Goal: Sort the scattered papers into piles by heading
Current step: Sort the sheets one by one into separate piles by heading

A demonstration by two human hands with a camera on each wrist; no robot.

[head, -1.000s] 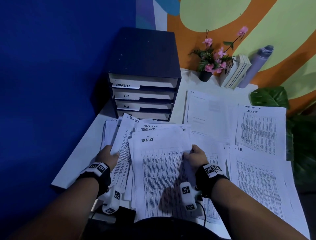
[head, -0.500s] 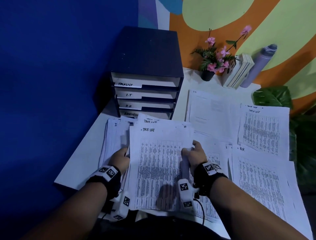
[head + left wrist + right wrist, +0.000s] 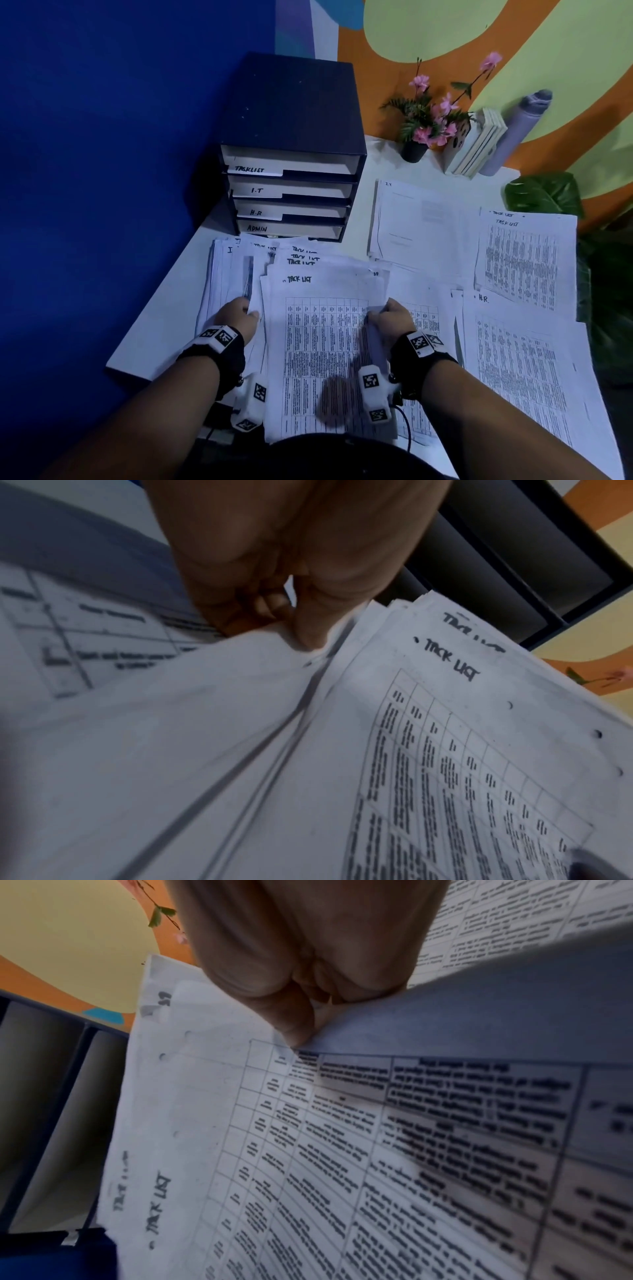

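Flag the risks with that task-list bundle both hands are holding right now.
1. The task-list bundle is fanned unevenly; pinched only at its edges by the left hand and right hand, sheets may slip.
2. An I.T-headed pile lies directly beside it and could get mixed in.

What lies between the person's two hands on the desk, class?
In the head view, the TASK LIST stack, its top sheet a printed table, spans the stretch between the left hand and right hand; each hand grips one side edge.
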